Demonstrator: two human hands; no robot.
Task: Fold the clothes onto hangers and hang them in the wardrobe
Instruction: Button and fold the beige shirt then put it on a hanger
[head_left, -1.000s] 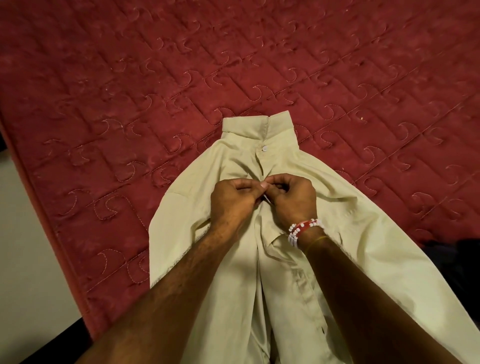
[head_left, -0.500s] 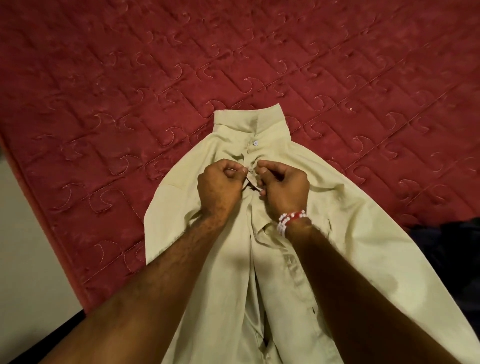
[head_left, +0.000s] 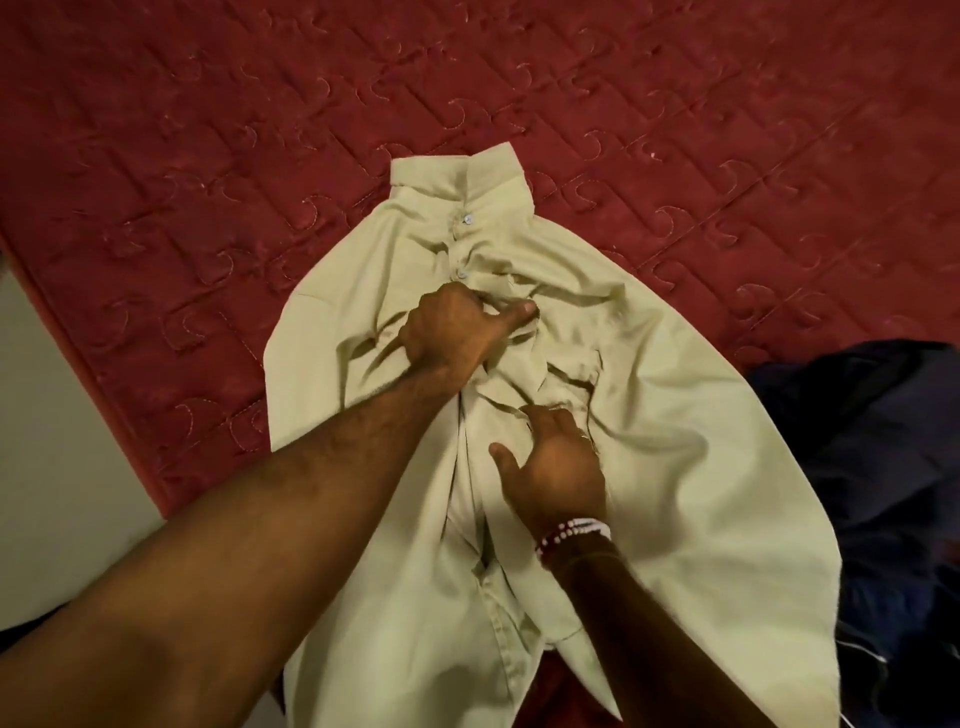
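Pale beige button-up shirt (head_left: 675, 467) on red quilted bedspread (head_left: 208, 156), hem cut off; left grip (head_left: 452, 332) fisted round bunched placket, right grip (head_left: 558, 470) spread flat, fingertips hidden in folds.

left hand (head_left: 451, 333) grips shirt (head_left: 685, 467) front | right hand (head_left: 558, 470) rests on it | red quilt (head_left: 208, 156) beneath

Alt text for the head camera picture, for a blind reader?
A pale shirt lies face up on a red bedspread, its top two buttons fastened. The left hand grips bunched cloth at the chest; the right hand rests lower down. Beside it lies dark clothing.
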